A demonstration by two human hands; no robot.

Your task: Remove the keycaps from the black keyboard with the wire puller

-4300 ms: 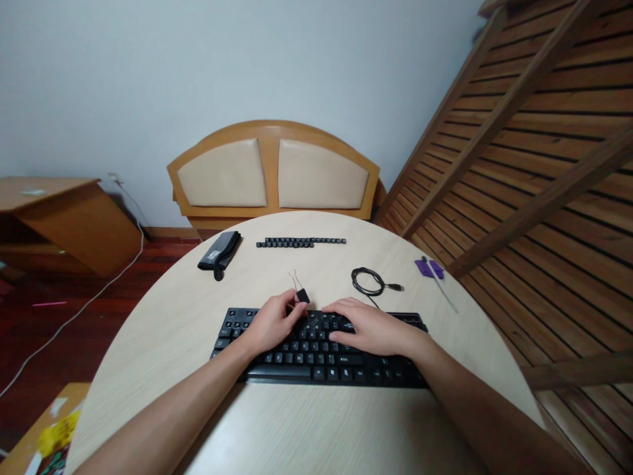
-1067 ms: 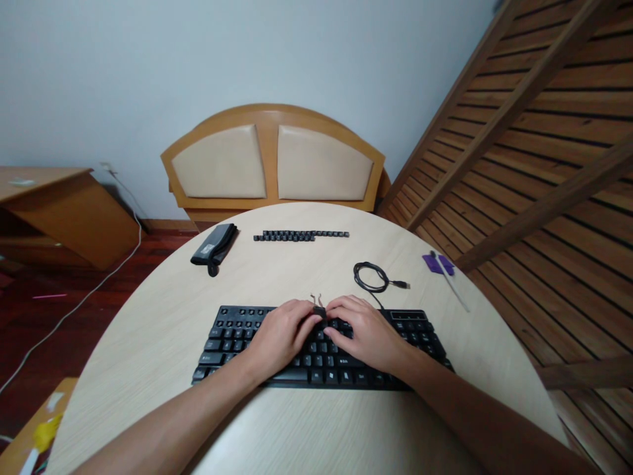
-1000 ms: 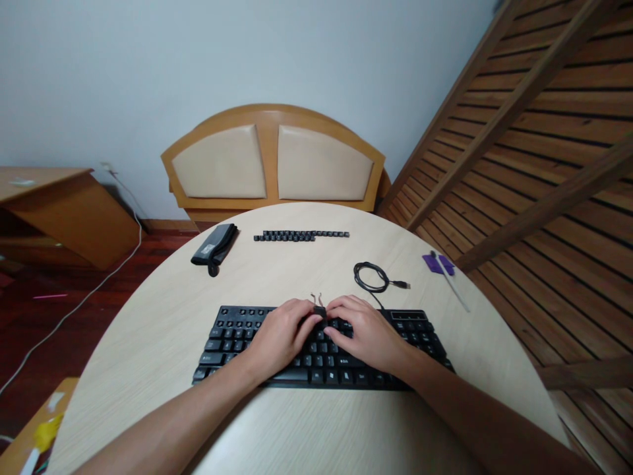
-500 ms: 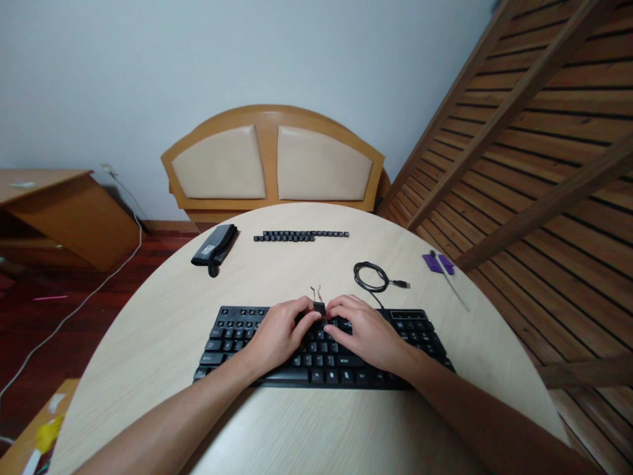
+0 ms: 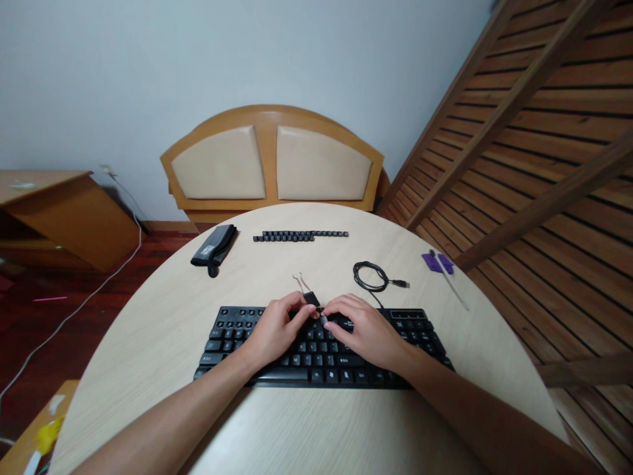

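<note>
A black keyboard (image 5: 307, 360) lies across the near part of the round table, with bare switches in its upper left rows. Over its upper middle, my left hand (image 5: 283, 324) pinches a keycap puller (image 5: 311, 299), a black block with thin wire prongs pointing up and away to the left. My right hand (image 5: 363, 328) is close beside it, thumb and fingers closed on a small keycap (image 5: 324, 320) at the puller's lower end. Parts of the keys beneath both hands are hidden.
Loose keycaps (image 5: 289, 236) stand in rows at the table's far side. A dark folded pouch (image 5: 214, 245) lies left of them. The coiled USB cable (image 5: 370, 277) rests behind the keyboard. Farther right, a thin grey stick (image 5: 452, 285) lies over a purple cloth (image 5: 437, 263).
The keycap puller has tipped to the left in my left hand, from nearly upright. A keycap now shows between my right thumb and fingers. My arms have barely moved.
</note>
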